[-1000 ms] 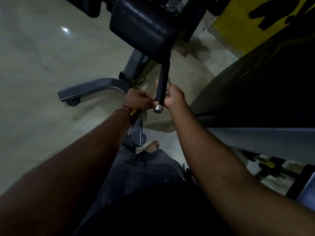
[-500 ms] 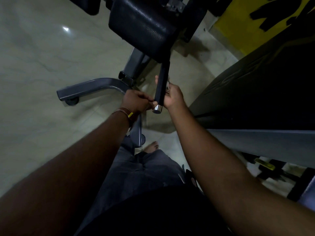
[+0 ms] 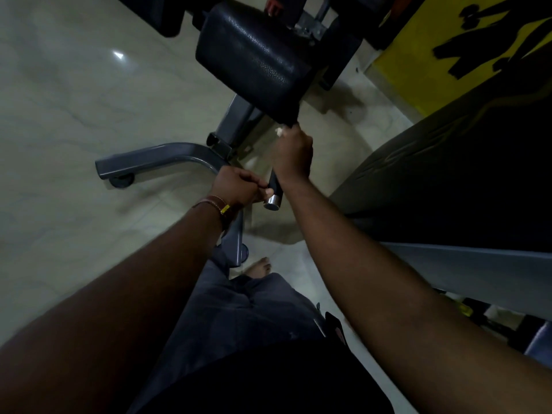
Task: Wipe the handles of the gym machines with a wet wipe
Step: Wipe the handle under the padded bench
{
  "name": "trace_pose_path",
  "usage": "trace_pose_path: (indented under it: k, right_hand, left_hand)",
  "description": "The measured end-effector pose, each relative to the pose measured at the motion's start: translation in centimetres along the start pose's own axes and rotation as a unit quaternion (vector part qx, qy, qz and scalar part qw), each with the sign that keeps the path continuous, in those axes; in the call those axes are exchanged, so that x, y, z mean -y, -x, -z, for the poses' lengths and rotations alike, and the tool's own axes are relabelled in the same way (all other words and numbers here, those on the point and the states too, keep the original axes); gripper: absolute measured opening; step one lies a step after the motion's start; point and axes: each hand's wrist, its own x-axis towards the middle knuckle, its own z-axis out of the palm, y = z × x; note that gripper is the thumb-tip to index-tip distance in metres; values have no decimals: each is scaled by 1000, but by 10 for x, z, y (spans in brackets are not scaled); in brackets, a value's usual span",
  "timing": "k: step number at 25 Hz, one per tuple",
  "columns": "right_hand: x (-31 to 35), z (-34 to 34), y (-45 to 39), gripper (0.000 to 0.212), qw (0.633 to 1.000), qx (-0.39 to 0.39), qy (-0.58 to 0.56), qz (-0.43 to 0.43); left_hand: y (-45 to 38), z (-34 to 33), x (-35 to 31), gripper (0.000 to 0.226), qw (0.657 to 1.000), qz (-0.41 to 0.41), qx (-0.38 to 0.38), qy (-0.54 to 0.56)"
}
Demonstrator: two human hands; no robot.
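A black machine handle point(image 3: 275, 188) with a silver end cap points toward me below the black pad point(image 3: 254, 61). My right hand point(image 3: 294, 155) is wrapped around the upper part of the handle, and a bit of white wet wipe point(image 3: 280, 132) shows at its fingers, just under the pad. My left hand point(image 3: 239, 185), with a thread bracelet on the wrist, has its fingers curled and pinches the handle's lower end by the cap. Most of the handle is hidden under my right hand.
The machine's grey base leg point(image 3: 149, 161) curves left across the pale tiled floor point(image 3: 74, 100). A large dark machine panel point(image 3: 463, 180) stands close on the right. A yellow wall point(image 3: 418, 70) is at the back right. My bare foot point(image 3: 258, 268) shows below.
My right hand has slid up the handle from near the end cap to just under the pad. My left hand keeps its hold at the lower end.
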Motion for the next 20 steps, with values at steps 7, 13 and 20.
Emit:
trace_pose_path:
  k: [7, 13, 20]
  right_hand:
    - [-7, 4, 26, 18, 995, -45, 50, 73]
    - [-8, 10, -30, 18, 867, -19, -382, -320]
    - [-25, 13, -11, 25, 489, 131, -720, -474]
  left_hand:
    - [3, -1, 0, 18, 1000, 0, -5, 10]
    - [-3, -3, 7, 14, 1000, -8, -14, 8]
    - [0, -3, 3, 13, 1000, 8, -2, 16]
